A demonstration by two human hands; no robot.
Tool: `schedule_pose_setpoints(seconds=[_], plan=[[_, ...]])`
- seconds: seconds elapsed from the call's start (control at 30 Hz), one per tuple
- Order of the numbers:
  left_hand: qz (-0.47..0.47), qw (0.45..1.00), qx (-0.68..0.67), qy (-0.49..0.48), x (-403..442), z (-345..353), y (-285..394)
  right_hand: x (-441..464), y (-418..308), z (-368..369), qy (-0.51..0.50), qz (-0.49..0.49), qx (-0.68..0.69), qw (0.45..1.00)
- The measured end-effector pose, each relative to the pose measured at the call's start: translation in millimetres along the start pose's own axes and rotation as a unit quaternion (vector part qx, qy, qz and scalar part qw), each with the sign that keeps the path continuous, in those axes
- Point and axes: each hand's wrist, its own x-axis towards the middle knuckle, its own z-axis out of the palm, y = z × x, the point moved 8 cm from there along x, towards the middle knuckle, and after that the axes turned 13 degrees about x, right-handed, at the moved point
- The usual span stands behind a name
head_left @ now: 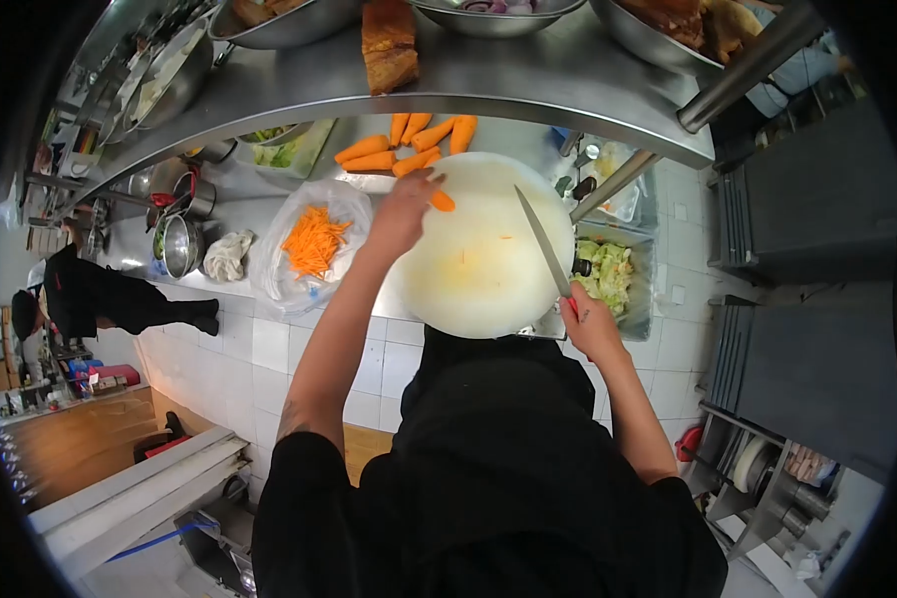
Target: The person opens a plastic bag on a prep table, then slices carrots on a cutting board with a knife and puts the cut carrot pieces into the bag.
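Note:
My right hand (590, 324) is closed around the red handle of a kitchen knife (542, 237), its long blade pointing up over the right side of the round white cutting board (478, 299). At the board's upper left, my left hand (406, 214) has its fingers curled on a carrot (443, 201); one end shows past the fingers and the rest is hidden. Several peeled carrots (367, 160) lie just beyond that hand. Left of the board, a clear plastic bag (269, 254) holds shredded carrot (314, 242). Small orange scraps dot the board.
A steel shelf (528, 110) crosses above the counter, carrying bowls and a browned block of food (389, 50). Chopped greens fill a bin (608, 279) at right. A cloth (228, 256) and steel bowl (181, 246) sit left. Another person (100, 299) stands further left.

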Motion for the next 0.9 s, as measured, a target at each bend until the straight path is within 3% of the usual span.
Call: schedule_pose_setpoints(seconds=[0.13,0.2,0.4,0.5,0.9], plan=[[0.013,0.992,0.086,-0.095,-3.5,41.4,-19.4,-3.2,-4.1,2.0,0.023,-0.009,-0.025,0.999],[-0.039,0.999,-0.020,-0.011,-25.5,22.0,-22.4,-16.7,-17.9,5.5,0.009,-0.003,0.010,1.000],[0.036,0.987,-0.144,0.053,-104.8,10.5,54.7,-36.6,-38.8,45.1,-0.083,0.012,0.019,0.996],[0.010,0.989,-0.092,0.113,-114.5,-2.8,61.0,-36.1,-60.5,56.8,-0.080,-0.059,-0.043,0.994],[0.048,0.986,-0.112,0.116,-125.4,3.7,60.3,-41.7,-72.7,73.5,-0.094,-0.138,-0.146,0.975]])
